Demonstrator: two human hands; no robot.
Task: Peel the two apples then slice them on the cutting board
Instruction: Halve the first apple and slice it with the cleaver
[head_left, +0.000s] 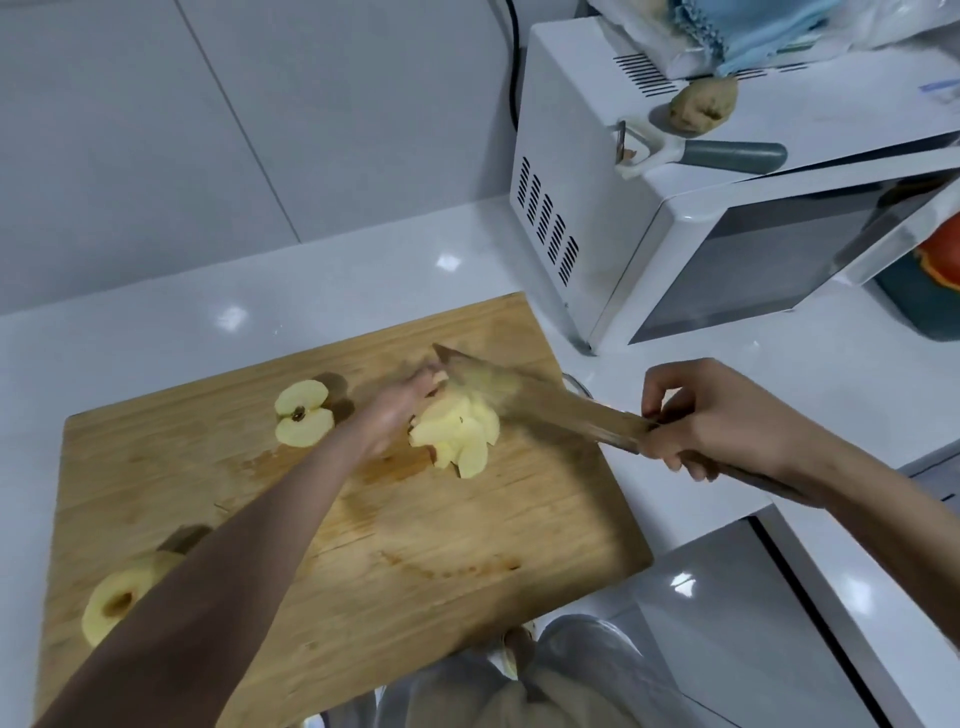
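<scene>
So the person's right hand (711, 421) has its fingers wrapped round the handle of the knife (524, 397). The blade is angled out over the cutting board (363, 545), with the tip just past the pile of apple slices (460, 434). The left hand (397, 410) reaches across to that same pile. Its fingers look stretched out against the slices right beside the blade rather than curled, but it's pretty blurry. Best guess is it's steadying or bunching the slices so the knife has something firm to work against. The half apple (304, 413) sits cut face up with the core showing, just left of that hand, parked clear of the blade and probably next in line. The peeled apple (109, 605) is whole down at the near left corner of the board, partly hidden under the left forearm and well apart from the cutting. The peeler (727, 153) is up on the microwave (566, 88), which makes sense since both apples look peeled. Plenty of slicing left, I'd say.
</scene>
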